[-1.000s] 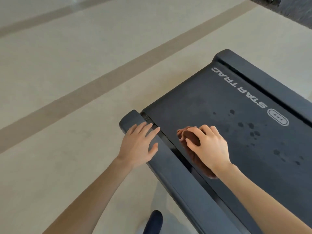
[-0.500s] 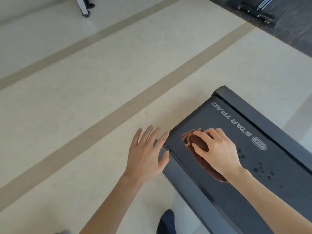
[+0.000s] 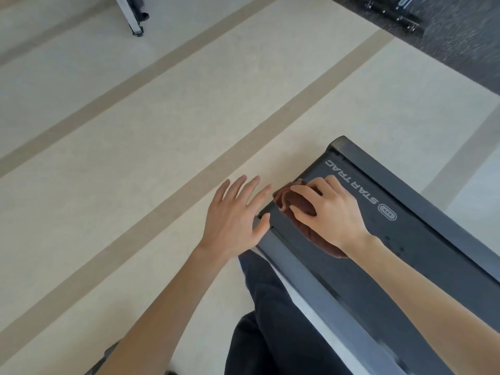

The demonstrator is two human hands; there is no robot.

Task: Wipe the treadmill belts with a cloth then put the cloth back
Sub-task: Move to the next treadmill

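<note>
Pressing down on the end of the treadmill belt [image 3: 422, 247], a crumpled brown cloth [image 3: 297, 209] sits right at the corner nearest the floor, beside the white STAR TRAC lettering [image 3: 351, 182]. The right hand [image 3: 330, 215] is curled over the cloth, fingers bent and gripping it against the belt. The left hand [image 3: 235, 215] is spread flat with nothing in it, fingers apart, its thumb touching the end of the grey side rail [image 3: 305, 277]. A dark trouser leg [image 3: 270, 320] shows below, alongside that rail. Pale floor [image 3: 135, 131] with tan stripes stretches away, and a metal equipment foot [image 3: 134, 14] stands far off.
</note>
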